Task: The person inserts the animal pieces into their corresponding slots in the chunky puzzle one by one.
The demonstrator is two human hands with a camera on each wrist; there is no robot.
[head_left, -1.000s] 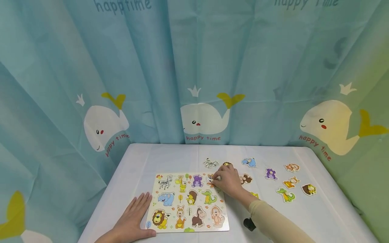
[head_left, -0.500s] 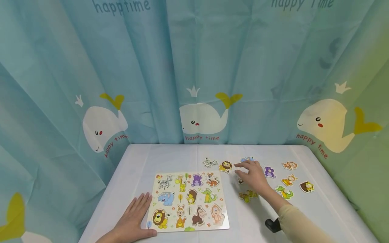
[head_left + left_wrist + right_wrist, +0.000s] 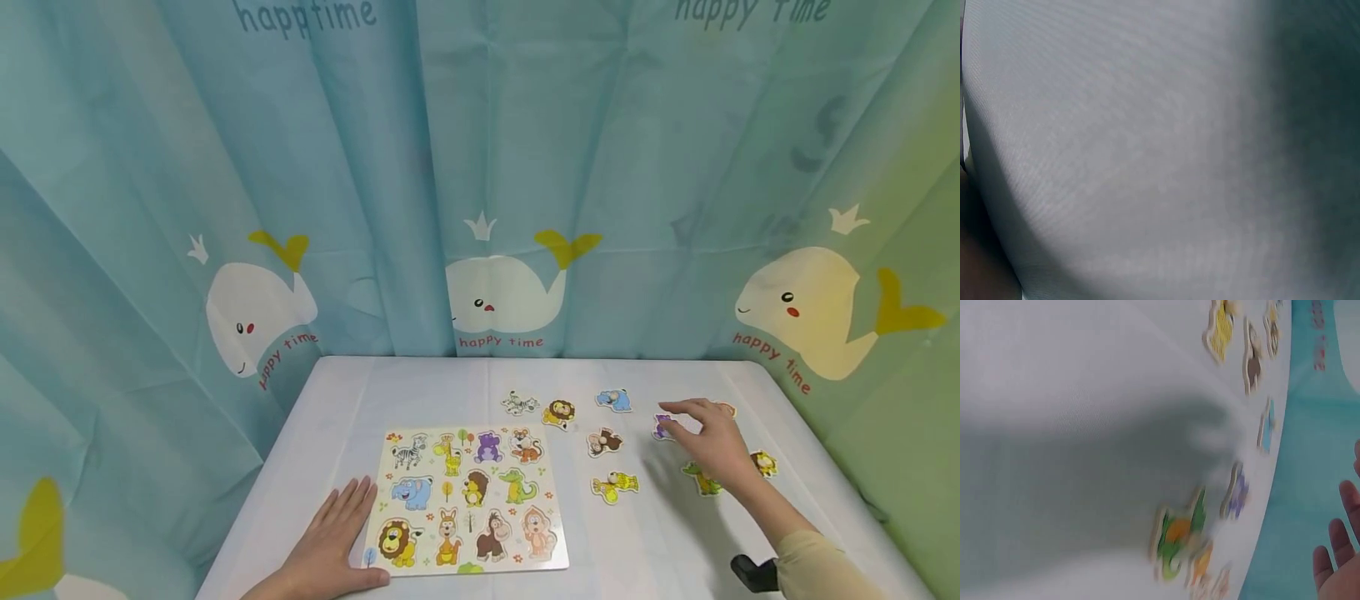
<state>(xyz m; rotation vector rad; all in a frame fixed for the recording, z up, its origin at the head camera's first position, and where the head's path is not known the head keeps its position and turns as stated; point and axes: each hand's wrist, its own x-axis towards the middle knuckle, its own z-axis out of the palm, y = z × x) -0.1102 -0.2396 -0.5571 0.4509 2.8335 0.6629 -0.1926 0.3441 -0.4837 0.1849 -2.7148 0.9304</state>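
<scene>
My left hand (image 3: pixel 330 537) lies flat beside the left edge of the animal puzzle board (image 3: pixel 555 567), thumb on its lower left corner. In the left wrist view a blurred pale surface fills most of the frame. My right hand (image 3: pixel 708 437) hovers over the right side of the table, thumb and fingers apart, holding nothing. Its fingertips are nearest the purple hippo piece (image 3: pixel 661 427), which they partly cover. Below the hand the green crocodile piece (image 3: pixel 702 479) is partly visible; the orange monkey piece (image 3: pixel 726 408) peeks out behind it. The kangaroo piece is hidden in the head view.
Zebra (image 3: pixel 521 403), lion (image 3: pixel 558 413), elephant (image 3: pixel 614 401), brown ape (image 3: pixel 604 442) and giraffe (image 3: pixel 615 487) pieces lie between the board and my right hand. A hedgehog piece (image 3: pixel 765 462) is farther right. A blue whale-print curtain (image 3: pixel 510 167) hangs behind the white table (image 3: pixel 420 392).
My right hand let go at the tiger picture on the board, then swept right across the loose pieces to above the purple hippo. The left hand has stayed in place.
</scene>
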